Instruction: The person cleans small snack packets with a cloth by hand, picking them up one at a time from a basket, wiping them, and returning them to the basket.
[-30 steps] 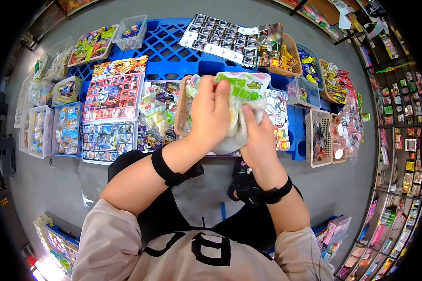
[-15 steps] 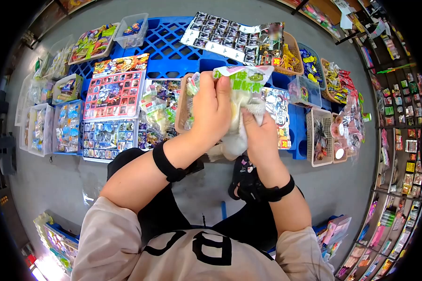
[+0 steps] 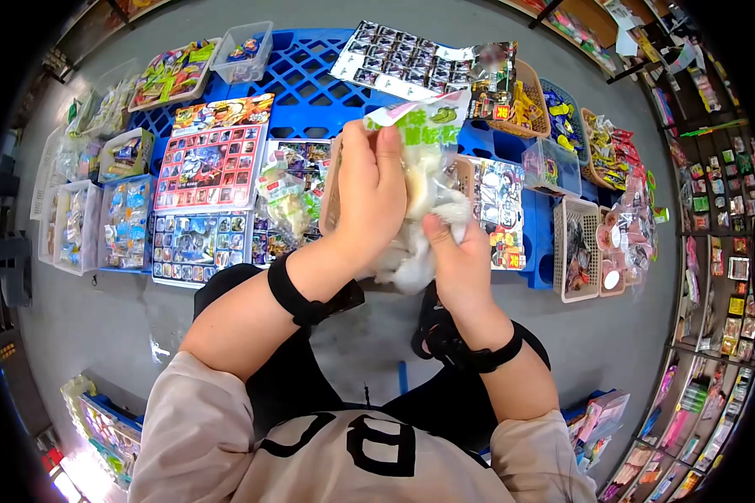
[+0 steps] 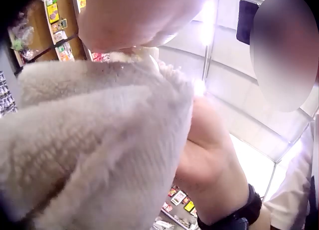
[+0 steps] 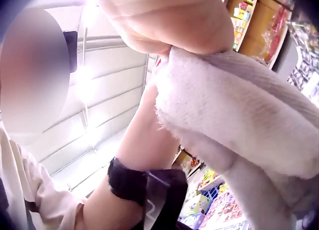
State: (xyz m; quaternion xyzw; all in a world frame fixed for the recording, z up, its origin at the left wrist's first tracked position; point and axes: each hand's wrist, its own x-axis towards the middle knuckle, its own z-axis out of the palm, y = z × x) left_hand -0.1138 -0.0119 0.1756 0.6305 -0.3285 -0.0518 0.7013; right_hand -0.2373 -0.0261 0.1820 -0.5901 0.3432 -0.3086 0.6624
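A person's left hand [image 3: 367, 193] pinches a clear packet with a green-and-white header [image 3: 418, 126] by its left side, thumb in front. The right hand [image 3: 466, 264], just to the right and nearer, grips a fluffy white cloth [image 3: 451, 208], its thumb pressed on the near face. The cloth touches the packet and droops between the hands toward the near side. Both are held up over a tan basket [image 3: 330, 199] at the near edge of a blue lattice platform [image 3: 306, 90]. More packets [image 3: 283, 201] lie left of the basket; a card sheet [image 3: 499, 210] lies right.
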